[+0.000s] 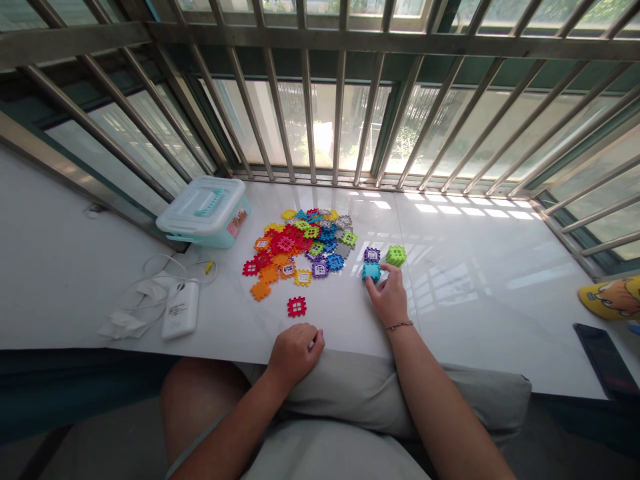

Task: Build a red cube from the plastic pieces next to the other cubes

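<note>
- Metal bars: line the window behind the table.
- White table: glossy top, tile work laid out on it.
- Lidded box: far left; picture label on its side, text too small to read.
- Tile pile: mixed colours, beyond left hand.
- Right hand: thumb and forefinger pinching the light-blue stack.
- Left hand: loose fist at the near edge; can't tell if anything's inside.
- Phone: right edge, dark screen.
- Power bank: left, dark print, illegible here.
- Green stack: just beyond right hand.
- Purple tile: just beyond the light-blue stack.
- Red tile: alone, just beyond left hand.
</note>
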Demonstrator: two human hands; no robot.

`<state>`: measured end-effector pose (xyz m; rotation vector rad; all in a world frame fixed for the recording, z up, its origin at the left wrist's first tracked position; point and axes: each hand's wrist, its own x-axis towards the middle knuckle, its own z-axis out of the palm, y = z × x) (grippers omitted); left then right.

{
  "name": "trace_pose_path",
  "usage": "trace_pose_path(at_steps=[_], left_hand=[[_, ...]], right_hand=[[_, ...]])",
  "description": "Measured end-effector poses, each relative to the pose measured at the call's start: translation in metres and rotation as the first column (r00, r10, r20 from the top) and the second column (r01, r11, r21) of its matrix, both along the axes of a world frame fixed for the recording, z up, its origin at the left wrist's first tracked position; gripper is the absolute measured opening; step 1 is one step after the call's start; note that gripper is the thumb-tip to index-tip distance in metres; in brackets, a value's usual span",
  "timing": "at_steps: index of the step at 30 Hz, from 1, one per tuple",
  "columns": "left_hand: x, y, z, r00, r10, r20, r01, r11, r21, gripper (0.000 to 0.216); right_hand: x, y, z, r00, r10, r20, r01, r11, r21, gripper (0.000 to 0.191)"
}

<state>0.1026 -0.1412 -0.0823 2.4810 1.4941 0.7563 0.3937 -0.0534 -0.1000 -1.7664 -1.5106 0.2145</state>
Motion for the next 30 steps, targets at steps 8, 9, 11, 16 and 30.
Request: trace_pose_path(at_steps=[8, 9, 11, 16, 30], left_hand=[[0.000, 0.006, -0.002, 0.999, 0.020, 0.040, -0.020, 1.000, -0.024, 0.035], [0.000, 0.007, -0.002, 0.999, 0.025, 0.044, -0.023, 0.999, -0.027, 0.036], [0.000, 0.008, -0.002, 0.998, 0.031, 0.053, -0.029, 0.999, -0.032, 0.036], [0.001, 0.009, -0.002, 0.997, 0.033, 0.063, -0.030, 0.999, -0.043, 0.035], [0.001, 0.007, -0.005, 0.997, 0.051, 0.065, -0.047, 0.997, -0.059, 0.036]], right_hand=[[-0.001, -0.006, 0.006, 0.999, 0.006, 0.039, -0.010, 0.995, 0.096, 0.045], [-0.003, -0.009, 0.008, 0.998, 0.013, 0.055, -0.018, 0.994, 0.104, 0.043], [-0.008, -0.019, 0.010, 0.993, 0.067, 0.097, -0.074, 0.995, 0.073, 0.036], [-0.042, -0.054, 0.014, 0.891, 0.353, 0.284, -0.285, 0.924, -0.256, 0.037], [-0.071, -0.064, 0.014, 0.802, 0.443, 0.400, -0.233, 0.849, -0.474, 0.033]])
